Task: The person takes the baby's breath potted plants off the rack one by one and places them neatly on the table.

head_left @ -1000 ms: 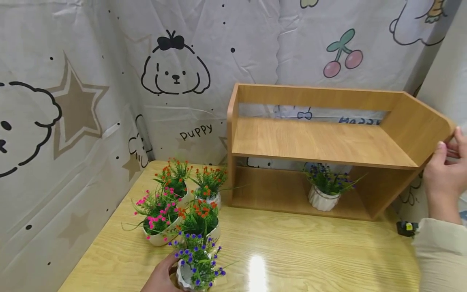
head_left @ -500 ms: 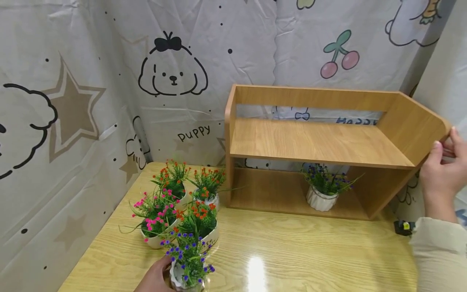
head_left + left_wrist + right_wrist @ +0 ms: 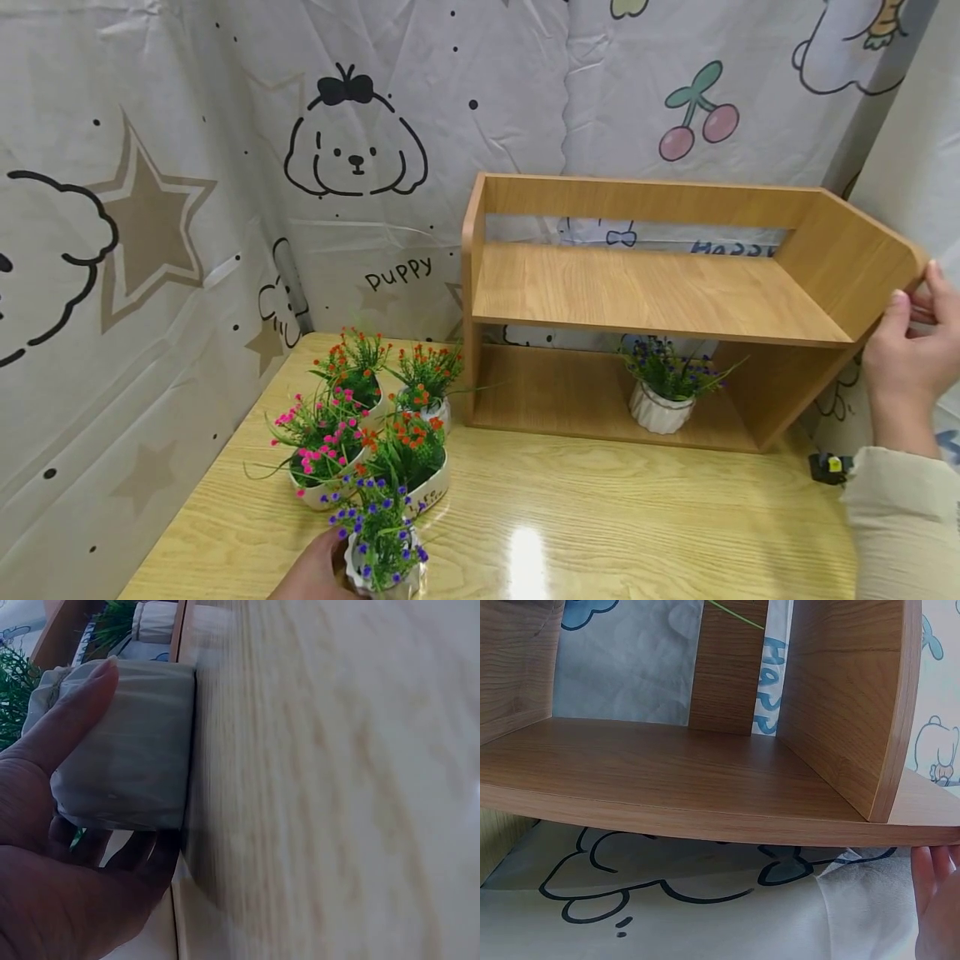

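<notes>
My left hand (image 3: pixel 315 571) grips a ribbed white pot (image 3: pixel 131 750) of artificial blue-purple flowers (image 3: pixel 378 521) at the table's front left. In the left wrist view the thumb lies along the pot's side, fingers curl beneath, and its base is right at the tabletop. Out at the far right, my right hand (image 3: pixel 911 358) holds the front edge of the side panel of a two-tier wooden shelf (image 3: pixel 660 287). Only its fingers (image 3: pixel 926 877) and part of the palm show in the right wrist view. Another white pot (image 3: pixel 660 410) with blue-purple flowers stands on the lower tier.
Left of the shelf, several pots cluster: a pink-flowered one (image 3: pixel 318 497), an oval orange-flowered one (image 3: pixel 431 492) with lettering, and two more with orange flowers behind. A small black object (image 3: pixel 828 468) lies near the right sleeve. Printed cloth (image 3: pixel 510 75) hangs behind the table (image 3: pixel 600 508).
The left hand and its pot have shifted a little to the left, and the lettering on the oval pot has come into view. The right hand keeps its place on the shelf panel.
</notes>
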### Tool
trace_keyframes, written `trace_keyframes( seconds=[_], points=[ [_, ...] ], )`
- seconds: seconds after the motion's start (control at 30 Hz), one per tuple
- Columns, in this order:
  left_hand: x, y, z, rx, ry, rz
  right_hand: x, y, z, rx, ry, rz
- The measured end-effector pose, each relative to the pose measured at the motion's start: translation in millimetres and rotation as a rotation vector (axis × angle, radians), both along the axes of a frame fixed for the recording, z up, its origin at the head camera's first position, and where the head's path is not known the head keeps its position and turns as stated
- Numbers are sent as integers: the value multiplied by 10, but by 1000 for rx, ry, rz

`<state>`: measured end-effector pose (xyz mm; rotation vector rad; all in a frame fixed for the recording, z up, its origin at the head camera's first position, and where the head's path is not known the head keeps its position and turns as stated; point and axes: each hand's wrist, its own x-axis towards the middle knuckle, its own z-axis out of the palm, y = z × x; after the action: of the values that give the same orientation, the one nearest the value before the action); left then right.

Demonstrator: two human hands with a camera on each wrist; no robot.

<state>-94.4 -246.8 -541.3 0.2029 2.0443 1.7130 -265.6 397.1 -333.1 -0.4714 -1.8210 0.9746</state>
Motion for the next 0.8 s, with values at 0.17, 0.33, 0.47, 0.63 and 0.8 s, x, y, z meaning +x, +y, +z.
trace_keyframes(
  seconds=[0.17, 0.33, 0.47, 0.63, 0.8],
  points=[
    [-2, 13, 19, 1, 26, -9, -16, 19, -28, 6, -13, 7],
    [-11, 33, 34, -45, 46, 2, -71, 104, -76, -4, -17, 18],
    [-8, 64, 41, -152, 146, 22, -82, 125, -87, -6, -36, 11],
    [-24, 80, 37, -212, 215, 21, -50, 90, -61, -4, -52, 4],
    [-51, 125, 59, -252, 187, 63, -18, 41, -27, -7, -50, 5]
  ],
)
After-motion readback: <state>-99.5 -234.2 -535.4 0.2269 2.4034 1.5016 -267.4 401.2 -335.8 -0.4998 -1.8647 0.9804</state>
